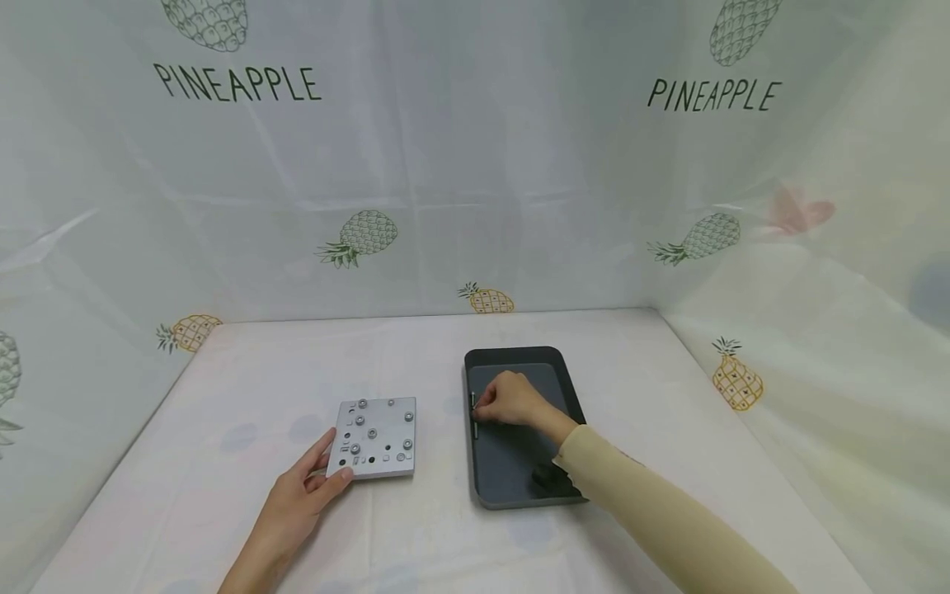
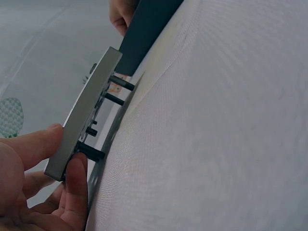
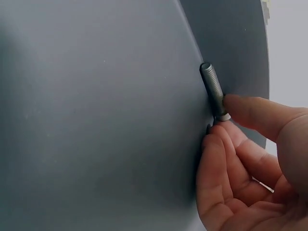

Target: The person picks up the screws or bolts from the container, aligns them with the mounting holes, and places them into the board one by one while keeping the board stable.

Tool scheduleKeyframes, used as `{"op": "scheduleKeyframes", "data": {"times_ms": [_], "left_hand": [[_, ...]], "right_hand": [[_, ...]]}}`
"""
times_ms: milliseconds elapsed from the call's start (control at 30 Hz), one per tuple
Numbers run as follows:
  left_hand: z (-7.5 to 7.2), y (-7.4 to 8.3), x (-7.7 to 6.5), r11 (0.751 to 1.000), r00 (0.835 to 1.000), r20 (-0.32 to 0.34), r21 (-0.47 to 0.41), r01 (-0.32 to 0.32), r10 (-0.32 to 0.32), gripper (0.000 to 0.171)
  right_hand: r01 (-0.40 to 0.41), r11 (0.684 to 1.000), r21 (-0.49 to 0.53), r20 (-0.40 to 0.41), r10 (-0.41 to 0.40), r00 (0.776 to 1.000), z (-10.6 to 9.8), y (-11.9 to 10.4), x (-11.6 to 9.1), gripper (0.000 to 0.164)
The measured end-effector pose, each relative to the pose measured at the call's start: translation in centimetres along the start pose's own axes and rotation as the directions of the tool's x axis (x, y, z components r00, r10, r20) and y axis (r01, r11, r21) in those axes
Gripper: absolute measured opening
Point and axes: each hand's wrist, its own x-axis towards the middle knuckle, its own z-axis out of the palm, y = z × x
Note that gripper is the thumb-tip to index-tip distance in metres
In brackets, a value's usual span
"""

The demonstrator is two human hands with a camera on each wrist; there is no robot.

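Note:
My left hand (image 1: pixel 293 499) grips the lower left corner of a square silver metal plate (image 1: pixel 387 421), thumb on one face and fingers at the other. Several bolt heads and small holes dot the plate's top. In the left wrist view, threaded bolt shanks (image 2: pixel 92 151) of different lengths stick out of its underside, close over the cloth. My right hand (image 1: pixel 510 398) is inside a dark grey tray (image 1: pixel 512 504). There its thumb and forefinger pinch the end of a threaded metal bolt (image 3: pixel 212 86) lying along the tray's left wall. Curled fingers partly hide another small dark piece (image 3: pixel 209 129).
A black item (image 1: pixel 547 476) shows in the tray's lower right, beside the beige sleeve (image 1: pixel 638 495). White cloth (image 1: pixel 438 536) covers the table. Pineapple-printed curtains (image 1: pixel 475 165) hang behind and on both sides.

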Motion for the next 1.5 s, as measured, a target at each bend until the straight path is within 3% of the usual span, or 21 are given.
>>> {"op": "scheduleKeyframes", "data": {"times_ms": [133,333,567,767,1067,1500], "left_hand": [[-0.1,-0.1,0.0,1.000,1.000,0.001,-0.003,-0.001,0.001,0.089],[-0.1,-0.1,-0.1,1.000,1.000,0.001,0.006,0.002,-0.002,0.089],[-0.1,-0.1,-0.2,1.000,1.000,0.001,-0.009,0.003,-0.003,0.089],[-0.1,-0.1,-0.2,1.000,1.000,0.009,-0.018,-0.002,0.003,0.089],[0.0,0.0,-0.2,1.000,1.000,0.007,-0.013,-0.003,0.003,0.088],[0.0,0.0,-0.2,1.000,1.000,0.001,-0.012,0.002,-0.002,0.088]], "right_hand": [[0.005,1.000,0.020,0.013,-0.005,1.000,0.0,0.1,0.1,0.007],[0.003,0.992,0.129,0.051,-0.010,0.999,0.0,0.3,0.1,0.005],[-0.036,0.973,0.229,0.132,0.006,0.991,0.0,0.0,0.2,0.014],[-0.038,0.981,0.191,0.139,0.011,0.990,0.1,-0.1,0.2,0.008],[0.044,0.992,0.119,0.130,-0.060,0.990,0.2,0.4,0.0,0.005],[0.088,0.995,-0.038,0.070,-0.085,0.994,0.5,-0.7,-0.4,0.005]]}}
